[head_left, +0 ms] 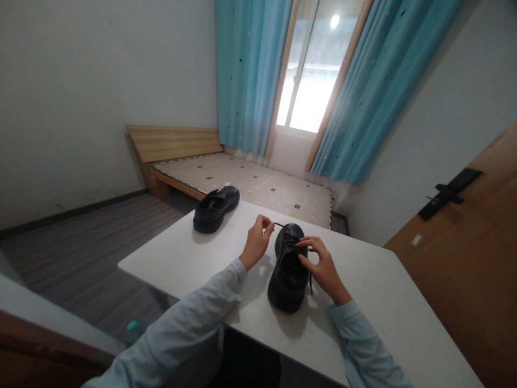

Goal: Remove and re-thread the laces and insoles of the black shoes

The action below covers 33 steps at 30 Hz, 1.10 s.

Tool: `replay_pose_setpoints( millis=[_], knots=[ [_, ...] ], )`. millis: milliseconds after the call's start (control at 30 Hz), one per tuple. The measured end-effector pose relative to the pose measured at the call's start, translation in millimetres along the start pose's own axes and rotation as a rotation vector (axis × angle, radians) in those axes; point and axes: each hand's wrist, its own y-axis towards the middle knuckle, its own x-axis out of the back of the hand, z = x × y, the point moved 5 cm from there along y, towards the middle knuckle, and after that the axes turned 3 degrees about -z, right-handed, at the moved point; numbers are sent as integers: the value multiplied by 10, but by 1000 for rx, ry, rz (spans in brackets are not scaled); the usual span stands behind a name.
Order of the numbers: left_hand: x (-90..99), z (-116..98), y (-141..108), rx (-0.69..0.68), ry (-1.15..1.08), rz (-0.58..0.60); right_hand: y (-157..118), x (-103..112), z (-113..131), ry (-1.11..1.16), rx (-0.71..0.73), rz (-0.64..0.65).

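black and round-toed, the shoe [287, 290] stands on a white table [371, 291]; at the shoe's left, the left hand [256, 242] pinches its black lace [278, 224], best drawn evenly; at its right, the right hand [324, 265] has fingers apart.

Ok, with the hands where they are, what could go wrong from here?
The left hand pinches the lace only by its fingertips, so it might slip free. The loose strand hanging beside the near shoe could get caught under the sole. The other shoe sits close to the table's far edge, so a bump might knock it off.
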Motion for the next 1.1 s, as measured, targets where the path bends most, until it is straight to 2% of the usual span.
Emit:
replay_pose_setpoints(
  millis=[67, 133, 200, 267, 367, 467, 567, 667, 867, 1000, 1100],
  knots=[
    [83, 14, 16, 16, 66, -119, -3, -20, 11, -29, 13, 1],
    [154, -52, 1, -37, 165, -214, -1, -30, 15, -46, 15, -3],
    [179, -173, -39, -125, 256, -240, 2, -34, 13, -54, 11, -10],
    [147, -293, -87, -213, 307, -173, 5, -36, 9, -54, 11, -18],
    [14, -394, -154, -332, 294, 50, 4, -40, -2, -46, 17, -37],
    [-144, -381, -209, -420, 239, 295, -2, -50, -13, -46, 13, -54],
    [-236, -329, -232, -444, 192, 430, -8, -62, -12, -47, 3, -63],
    [-252, -315, -228, -420, 198, 451, -12, -70, -6, -52, -3, -64],
    [-270, -378, -235, -383, 375, 457, -18, -72, -31, -73, 12, -49],
    [-294, -454, -193, -437, 522, 463, -18, -73, -32, -85, 34, -40],
    [-340, -552, -135, -548, 631, 506, -23, -74, -18, -88, 50, -34]
  ],
)
